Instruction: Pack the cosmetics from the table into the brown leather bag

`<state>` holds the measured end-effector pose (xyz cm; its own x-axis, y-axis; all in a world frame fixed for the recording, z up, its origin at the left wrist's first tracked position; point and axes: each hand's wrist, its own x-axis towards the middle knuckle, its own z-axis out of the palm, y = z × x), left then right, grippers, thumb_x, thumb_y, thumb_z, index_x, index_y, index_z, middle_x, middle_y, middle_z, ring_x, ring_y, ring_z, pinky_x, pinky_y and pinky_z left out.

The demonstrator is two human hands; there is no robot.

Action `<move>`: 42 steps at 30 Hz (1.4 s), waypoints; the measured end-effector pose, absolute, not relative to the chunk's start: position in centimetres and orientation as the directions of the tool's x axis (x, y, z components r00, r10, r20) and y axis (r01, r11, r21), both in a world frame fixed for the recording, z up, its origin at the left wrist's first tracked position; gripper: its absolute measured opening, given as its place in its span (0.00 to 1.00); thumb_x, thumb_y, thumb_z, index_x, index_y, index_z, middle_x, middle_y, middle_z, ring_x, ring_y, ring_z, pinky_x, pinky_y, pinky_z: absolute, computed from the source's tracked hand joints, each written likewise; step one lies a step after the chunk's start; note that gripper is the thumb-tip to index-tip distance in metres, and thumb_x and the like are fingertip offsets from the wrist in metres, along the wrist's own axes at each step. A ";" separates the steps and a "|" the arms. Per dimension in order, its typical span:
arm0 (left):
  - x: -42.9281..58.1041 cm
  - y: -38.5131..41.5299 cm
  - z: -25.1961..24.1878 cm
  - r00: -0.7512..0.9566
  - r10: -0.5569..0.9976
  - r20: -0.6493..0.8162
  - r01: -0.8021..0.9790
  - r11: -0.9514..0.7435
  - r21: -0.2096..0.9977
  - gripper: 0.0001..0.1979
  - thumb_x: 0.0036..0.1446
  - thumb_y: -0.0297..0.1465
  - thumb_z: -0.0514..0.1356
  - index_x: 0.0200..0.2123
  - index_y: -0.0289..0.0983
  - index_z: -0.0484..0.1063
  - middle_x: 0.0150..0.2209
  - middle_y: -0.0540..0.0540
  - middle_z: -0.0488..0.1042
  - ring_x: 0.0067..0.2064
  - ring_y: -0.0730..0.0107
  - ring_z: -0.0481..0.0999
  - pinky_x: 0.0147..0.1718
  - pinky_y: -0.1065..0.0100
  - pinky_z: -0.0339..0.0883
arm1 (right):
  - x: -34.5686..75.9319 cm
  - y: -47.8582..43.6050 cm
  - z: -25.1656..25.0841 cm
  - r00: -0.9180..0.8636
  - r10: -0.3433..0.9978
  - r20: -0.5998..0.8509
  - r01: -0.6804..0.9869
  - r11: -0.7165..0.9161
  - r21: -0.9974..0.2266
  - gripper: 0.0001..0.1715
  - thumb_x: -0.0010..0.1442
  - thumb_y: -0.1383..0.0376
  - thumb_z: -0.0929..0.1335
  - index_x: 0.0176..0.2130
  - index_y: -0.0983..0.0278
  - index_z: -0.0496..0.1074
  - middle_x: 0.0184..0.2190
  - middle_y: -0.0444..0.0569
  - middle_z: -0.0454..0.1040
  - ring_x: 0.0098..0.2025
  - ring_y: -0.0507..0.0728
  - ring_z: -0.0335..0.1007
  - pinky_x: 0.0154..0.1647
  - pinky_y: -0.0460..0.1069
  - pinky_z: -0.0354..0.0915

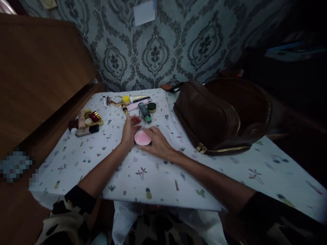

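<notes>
Pinching pink round compact (143,137) by its edge in right hand (158,143). Left to right from that grip: well left, cosmetics pile (88,121); just left, left hand (129,128), loosely spread, can't tell if touching compact; beyond, green tube (144,111) beside dark-lidded jar (151,107); right, gaping brown bag (206,119) on patterned tablecloth (163,183).

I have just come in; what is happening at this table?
A person holds a round pink case in the right hand, above the patterned cloth. The left hand is close beside it, its fingers loosely curled. Small tubes and jars lie beyond the hands, more containers sit to the left, and a brown bag stands open on the right.
</notes>
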<state>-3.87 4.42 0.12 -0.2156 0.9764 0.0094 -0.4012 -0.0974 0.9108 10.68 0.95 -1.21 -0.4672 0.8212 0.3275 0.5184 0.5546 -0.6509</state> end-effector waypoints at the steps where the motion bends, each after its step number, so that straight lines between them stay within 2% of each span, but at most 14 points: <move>1: -3.7 4.2 0.0 -0.202 0.979 0.025 -0.390 -0.104 0.915 0.25 0.65 0.53 0.52 0.32 0.38 0.71 0.34 0.47 0.75 0.38 0.70 0.75 0.36 0.71 0.68 | 10.8 1.0 -1.2 -0.433 0.840 0.328 0.492 0.525 -0.695 0.32 0.53 0.53 0.74 0.55 0.62 0.71 0.44 0.53 0.68 0.50 0.64 0.64 0.54 0.60 0.64; 3: -3.3 3.6 -0.3 -0.157 0.985 0.073 -0.364 -0.126 0.923 0.26 0.63 0.55 0.52 0.33 0.38 0.71 0.34 0.46 0.75 0.39 0.68 0.75 0.38 0.70 0.69 | 11.0 1.0 -1.3 -0.352 0.890 0.290 0.361 0.415 -0.835 0.33 0.53 0.51 0.74 0.55 0.62 0.71 0.44 0.52 0.70 0.50 0.63 0.66 0.54 0.59 0.64; 5: -3.0 3.0 -0.6 -0.085 0.986 0.143 -0.316 -0.163 0.935 0.27 0.62 0.57 0.52 0.36 0.38 0.72 0.36 0.46 0.75 0.40 0.66 0.76 0.41 0.67 0.70 | 11.1 1.1 -1.3 -0.295 0.936 0.191 0.090 0.226 -0.970 0.35 0.54 0.47 0.73 0.56 0.61 0.70 0.46 0.52 0.72 0.49 0.61 0.68 0.50 0.57 0.66; 6: -2.9 2.6 -0.7 -0.046 0.982 0.184 -0.269 -0.190 0.944 0.27 0.61 0.58 0.52 0.39 0.39 0.72 0.38 0.46 0.75 0.42 0.65 0.75 0.44 0.65 0.70 | 11.2 1.0 -1.3 -0.293 0.947 0.129 -0.075 0.112 -0.991 0.35 0.54 0.46 0.72 0.56 0.60 0.69 0.46 0.51 0.73 0.48 0.60 0.69 0.47 0.55 0.68; 8: -2.8 1.8 -0.6 0.046 0.962 0.268 -0.125 -0.260 0.957 0.26 0.60 0.56 0.56 0.47 0.41 0.70 0.45 0.45 0.75 0.47 0.62 0.75 0.49 0.62 0.69 | 11.4 0.9 -1.2 -0.336 0.941 0.030 -0.348 -0.095 -0.933 0.32 0.54 0.46 0.72 0.52 0.59 0.71 0.46 0.49 0.75 0.46 0.59 0.71 0.42 0.53 0.70; 11: -2.9 0.8 -0.4 0.190 0.904 0.383 0.126 -0.409 0.904 0.31 0.58 0.50 0.63 0.59 0.42 0.63 0.54 0.42 0.70 0.55 0.57 0.71 0.58 0.58 0.63 | 11.7 0.5 -0.9 -0.396 0.918 -0.037 -0.518 -0.256 -0.816 0.23 0.55 0.49 0.73 0.46 0.58 0.74 0.45 0.47 0.77 0.47 0.58 0.73 0.45 0.52 0.71; 14: -3.1 0.5 -0.4 0.260 0.814 0.520 0.325 -0.581 0.746 0.37 0.56 0.47 0.66 0.63 0.41 0.58 0.59 0.38 0.65 0.61 0.51 0.65 0.62 0.52 0.58 | 11.9 0.3 -0.6 -0.418 0.907 -0.055 -0.547 -0.300 -0.782 0.19 0.57 0.51 0.72 0.44 0.59 0.76 0.43 0.46 0.79 0.49 0.58 0.73 0.51 0.52 0.70; 17: -3.2 0.6 -0.5 0.320 0.728 0.606 0.444 -0.680 0.583 0.39 0.56 0.48 0.65 0.65 0.40 0.56 0.59 0.35 0.64 0.62 0.48 0.64 0.62 0.48 0.58 | 11.8 0.4 -0.4 -0.443 0.895 -0.060 -0.539 -0.319 -0.780 0.20 0.58 0.48 0.70 0.42 0.59 0.76 0.41 0.46 0.79 0.50 0.57 0.73 0.52 0.51 0.69; 23: -2.8 0.5 -0.2 0.480 0.563 0.672 0.467 -0.813 0.348 0.41 0.59 0.51 0.61 0.68 0.43 0.50 0.60 0.35 0.64 0.61 0.48 0.65 0.60 0.49 0.61 | 11.5 0.4 0.0 -0.464 0.884 -0.060 -0.515 -0.324 -0.794 0.35 0.62 0.37 0.61 0.49 0.60 0.74 0.44 0.50 0.79 0.54 0.60 0.72 0.55 0.56 0.69; 29: -2.7 0.4 0.1 0.550 0.465 0.694 0.498 -0.849 0.174 0.42 0.60 0.54 0.57 0.70 0.45 0.46 0.62 0.34 0.61 0.63 0.46 0.64 0.61 0.48 0.59 | 11.2 -0.1 0.0 -0.442 0.896 -0.046 -0.528 -0.301 -0.794 0.41 0.62 0.34 0.58 0.53 0.60 0.73 0.44 0.50 0.80 0.55 0.59 0.72 0.57 0.55 0.68; 32: -2.8 0.6 0.1 0.572 0.422 0.703 0.461 -0.875 0.150 0.41 0.62 0.53 0.55 0.70 0.45 0.45 0.61 0.34 0.61 0.62 0.47 0.65 0.60 0.48 0.61 | 11.1 -0.2 0.0 -0.449 0.892 -0.040 -0.539 -0.307 -0.784 0.41 0.61 0.33 0.58 0.54 0.59 0.72 0.45 0.49 0.80 0.55 0.58 0.72 0.57 0.54 0.68; 35: -2.8 0.8 -0.1 0.567 0.446 0.692 0.454 -0.871 0.189 0.39 0.63 0.54 0.54 0.70 0.45 0.45 0.61 0.34 0.60 0.62 0.47 0.64 0.60 0.47 0.62 | 11.0 -0.2 0.0 -0.451 0.891 -0.053 -0.542 -0.321 -0.776 0.43 0.60 0.32 0.57 0.54 0.58 0.72 0.45 0.49 0.79 0.55 0.58 0.72 0.56 0.54 0.69; 42: -1.8 0.4 -0.5 0.461 0.601 0.653 0.473 -0.789 0.392 0.34 0.66 0.53 0.49 0.68 0.43 0.52 0.59 0.35 0.62 0.62 0.50 0.64 0.61 0.49 0.60 | 10.6 -0.5 0.1 -0.402 0.915 -0.025 -0.554 -0.265 -0.789 0.43 0.60 0.32 0.56 0.54 0.58 0.72 0.46 0.49 0.79 0.56 0.59 0.70 0.58 0.54 0.67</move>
